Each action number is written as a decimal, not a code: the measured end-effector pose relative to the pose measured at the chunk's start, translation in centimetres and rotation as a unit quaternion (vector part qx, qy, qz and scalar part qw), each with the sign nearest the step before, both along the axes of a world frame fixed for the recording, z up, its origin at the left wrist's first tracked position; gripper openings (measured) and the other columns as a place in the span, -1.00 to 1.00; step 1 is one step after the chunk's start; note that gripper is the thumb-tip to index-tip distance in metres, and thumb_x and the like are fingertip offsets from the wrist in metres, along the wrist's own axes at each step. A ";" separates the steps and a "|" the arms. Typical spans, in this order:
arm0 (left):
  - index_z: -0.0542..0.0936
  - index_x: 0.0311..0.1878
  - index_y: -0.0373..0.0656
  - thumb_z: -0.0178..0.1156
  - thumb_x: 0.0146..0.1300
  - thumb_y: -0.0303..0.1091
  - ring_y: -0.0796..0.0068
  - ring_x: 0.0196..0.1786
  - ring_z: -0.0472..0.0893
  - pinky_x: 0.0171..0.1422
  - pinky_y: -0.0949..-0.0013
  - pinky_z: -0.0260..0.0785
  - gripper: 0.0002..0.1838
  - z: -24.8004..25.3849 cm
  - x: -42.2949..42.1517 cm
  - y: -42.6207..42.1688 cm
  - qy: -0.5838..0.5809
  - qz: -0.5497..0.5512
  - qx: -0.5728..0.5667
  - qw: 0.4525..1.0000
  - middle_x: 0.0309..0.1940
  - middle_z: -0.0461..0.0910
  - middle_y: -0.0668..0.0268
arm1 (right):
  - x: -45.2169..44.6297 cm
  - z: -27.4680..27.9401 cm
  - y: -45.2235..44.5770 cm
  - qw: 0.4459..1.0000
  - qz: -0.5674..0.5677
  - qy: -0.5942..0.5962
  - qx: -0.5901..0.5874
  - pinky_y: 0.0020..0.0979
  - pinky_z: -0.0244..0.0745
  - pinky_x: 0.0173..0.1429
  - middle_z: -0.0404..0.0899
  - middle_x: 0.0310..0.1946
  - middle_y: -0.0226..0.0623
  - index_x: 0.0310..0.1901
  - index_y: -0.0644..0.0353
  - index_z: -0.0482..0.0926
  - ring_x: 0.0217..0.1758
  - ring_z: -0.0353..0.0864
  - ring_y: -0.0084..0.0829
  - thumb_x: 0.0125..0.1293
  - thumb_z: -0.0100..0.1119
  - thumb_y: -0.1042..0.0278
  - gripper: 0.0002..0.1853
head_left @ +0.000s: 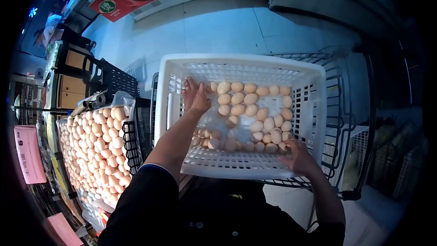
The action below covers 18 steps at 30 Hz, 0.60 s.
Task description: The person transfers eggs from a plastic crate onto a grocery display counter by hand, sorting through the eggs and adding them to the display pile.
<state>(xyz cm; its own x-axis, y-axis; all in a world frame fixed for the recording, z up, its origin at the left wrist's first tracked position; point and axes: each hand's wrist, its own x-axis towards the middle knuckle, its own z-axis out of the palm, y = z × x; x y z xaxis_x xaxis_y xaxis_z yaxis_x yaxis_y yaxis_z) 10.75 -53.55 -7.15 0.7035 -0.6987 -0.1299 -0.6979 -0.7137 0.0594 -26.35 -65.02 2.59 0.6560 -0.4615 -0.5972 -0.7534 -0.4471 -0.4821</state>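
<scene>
Right hand [298, 156] — perhaps touching eggs [250, 99], left hand [195, 97] near

There is one left hand [195, 95], one right hand [298, 157], one white basket [232, 167] containing over thirty eggs [237, 110], one wire cart [351, 195], two pink signs [30, 155] and piled eggs [102, 146] too many to count.

From my head, the one view looks forward and down, close above the basket [246, 59], with floor [218, 29] beyond; its right edge seems too dark to read.
</scene>
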 end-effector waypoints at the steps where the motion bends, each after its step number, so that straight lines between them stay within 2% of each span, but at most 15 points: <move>1: 0.45 0.09 -0.19 0.33 -0.17 -0.26 -0.28 0.41 0.08 0.37 -0.13 0.11 -0.36 0.8 -0.2 -0.1 0.009 -0.006 0.003 1.000 0.34 0.09 -0.20 | 0.5 -0.4 -0.1 0.998 0.051 0.010 -0.018 -0.14 0.26 0.36 0.27 0.25 0.10 0.24 0.19 0.34 0.30 0.29 0.08 0.17 0.27 0.07 -0.34; 2: 0.47 0.05 -0.20 0.33 -0.17 -0.29 -0.29 0.39 0.10 0.37 -0.13 0.13 -0.39 1.2 -0.2 0.0 0.017 -0.010 0.005 1.000 0.33 0.09 -0.20 | 1.2 -1.2 -0.3 0.993 0.098 0.055 -0.024 -0.07 0.22 0.37 0.15 0.32 0.06 0.28 0.04 0.31 0.38 0.16 0.11 0.11 0.34 0.00 -0.28; 5: 0.51 -0.02 -0.23 0.37 -0.20 -0.31 -0.32 0.36 0.13 0.36 -0.14 0.18 -0.43 -0.7 1.2 1.2 0.013 -0.106 -0.042 0.993 0.31 0.11 -0.17 | 3.7 -3.0 -0.5 0.971 0.201 0.123 -0.035 -0.02 0.08 0.42 0.18 0.31 0.01 0.28 -0.06 0.32 0.42 0.08 0.09 0.12 0.27 0.07 -0.34; 8: 0.50 -0.02 -0.24 0.38 -0.20 -0.27 -0.33 0.34 0.15 0.36 -0.11 0.21 -0.42 -0.3 1.5 2.3 -0.025 -0.152 -0.093 0.984 0.29 0.14 -0.14 | 3.9 -6.4 -0.3 0.960 0.230 0.148 -0.060 0.08 0.00 0.43 0.19 0.27 0.02 0.27 -0.17 0.32 0.43 0.01 0.10 0.10 0.25 0.17 -0.36; 11: 0.48 0.02 -0.25 0.38 -0.20 -0.23 -0.33 0.33 0.11 0.38 -0.10 0.16 -0.37 -1.1 1.4 2.7 0.018 -0.149 -0.104 0.983 0.31 0.07 -0.13 | 4.4 -6.9 -1.5 0.939 0.316 0.113 -0.074 0.13 -0.01 0.42 0.17 0.26 0.03 0.24 -0.17 0.33 0.42 0.02 0.13 0.01 0.27 0.27 -0.33; 12: 0.47 0.04 -0.23 0.36 -0.16 -0.25 -0.31 0.33 0.12 0.38 -0.07 0.18 -0.38 -0.3 1.1 2.3 0.072 -0.095 -0.071 0.990 0.31 0.09 -0.12 | 5.0 -6.9 -1.7 0.935 0.326 0.118 -0.074 0.12 0.01 0.42 0.16 0.26 0.03 0.24 -0.17 0.33 0.42 0.02 0.14 -0.04 0.32 0.26 -0.29; 15: 0.45 0.08 -0.20 0.34 -0.13 -0.27 -0.29 0.32 0.17 0.35 -0.03 0.24 -0.38 -0.6 1.8 2.1 0.023 -0.176 -0.026 0.984 0.32 0.12 -0.07 | 5.3 -6.3 -2.0 0.925 0.345 0.143 -0.073 0.08 0.07 0.43 0.13 0.27 0.03 0.23 -0.17 0.32 0.42 0.01 0.16 -0.19 0.45 0.23 -0.17; 18: 0.40 0.16 -0.11 0.29 -0.03 -0.25 -0.20 0.34 0.19 0.45 0.04 0.12 -0.39 0.6 1.2 1.9 0.074 -0.143 -0.004 0.987 0.31 0.19 0.06 | 6.0 -5.6 -1.9 0.919 0.340 0.183 -0.077 0.05 0.14 0.41 0.13 0.27 0.04 0.23 -0.20 0.32 0.41 0.05 0.17 -0.23 0.48 0.19 -0.14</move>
